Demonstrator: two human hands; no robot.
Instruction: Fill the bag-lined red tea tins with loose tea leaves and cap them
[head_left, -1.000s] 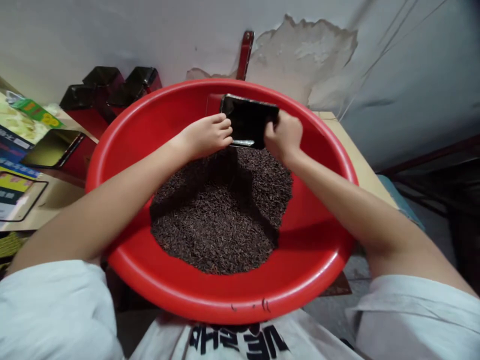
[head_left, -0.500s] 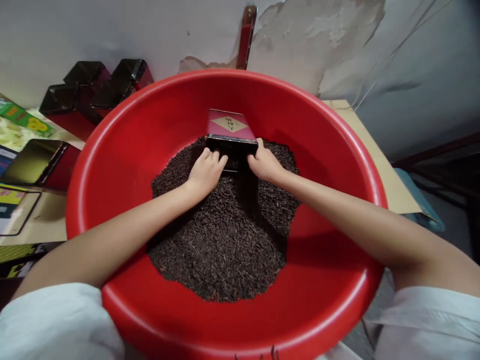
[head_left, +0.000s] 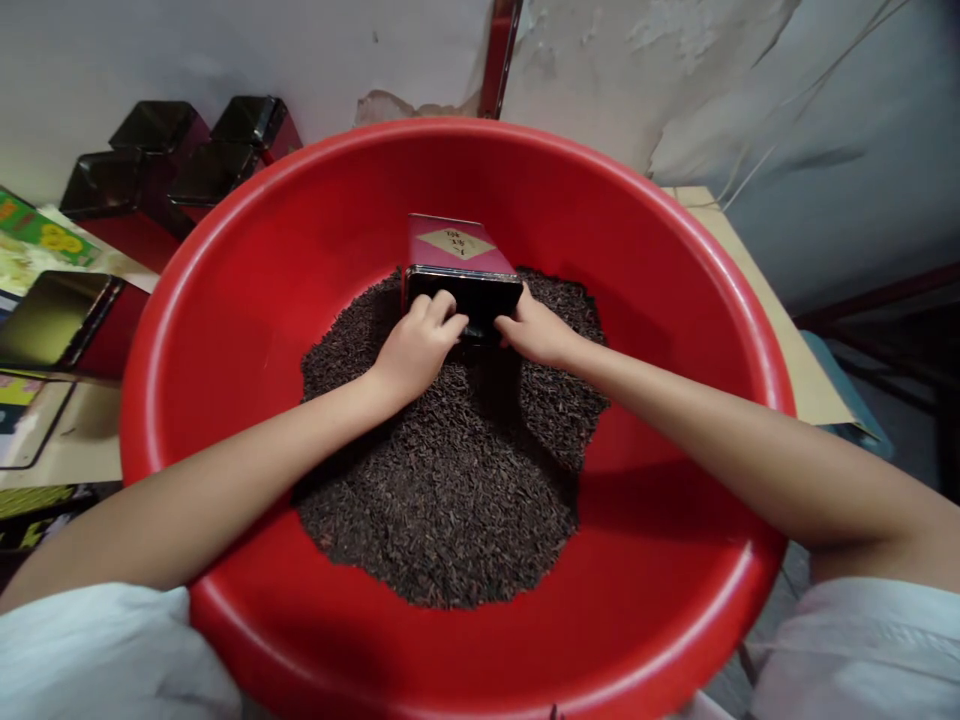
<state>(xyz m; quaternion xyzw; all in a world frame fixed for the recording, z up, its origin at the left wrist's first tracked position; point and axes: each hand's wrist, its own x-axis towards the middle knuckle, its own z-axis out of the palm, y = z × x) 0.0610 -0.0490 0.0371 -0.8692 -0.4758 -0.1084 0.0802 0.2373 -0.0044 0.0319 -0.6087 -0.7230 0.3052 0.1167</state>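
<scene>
A large red basin (head_left: 247, 260) holds a heap of dark loose tea leaves (head_left: 450, 480). A red tin (head_left: 459, 256) with a gold diamond label lies on its side at the far edge of the heap, its dark mouth facing me. My left hand (head_left: 418, 345) curls its fingers over the tin's mouth on the left, resting on the leaves. My right hand (head_left: 536, 335) grips the tin's right lower corner, fingers bent against it.
Several open red tins with dark insides (head_left: 161, 150) stand at the back left by the wall. Another open tin (head_left: 56, 322) and coloured printed cartons (head_left: 34, 232) lie on the left tabletop. A red handle (head_left: 501, 55) leans on the peeling wall behind the basin.
The tin was held up with its mouth toward me a second ago; both hands have lowered it onto the leaves on its side. My left fingers now reach further over the mouth.
</scene>
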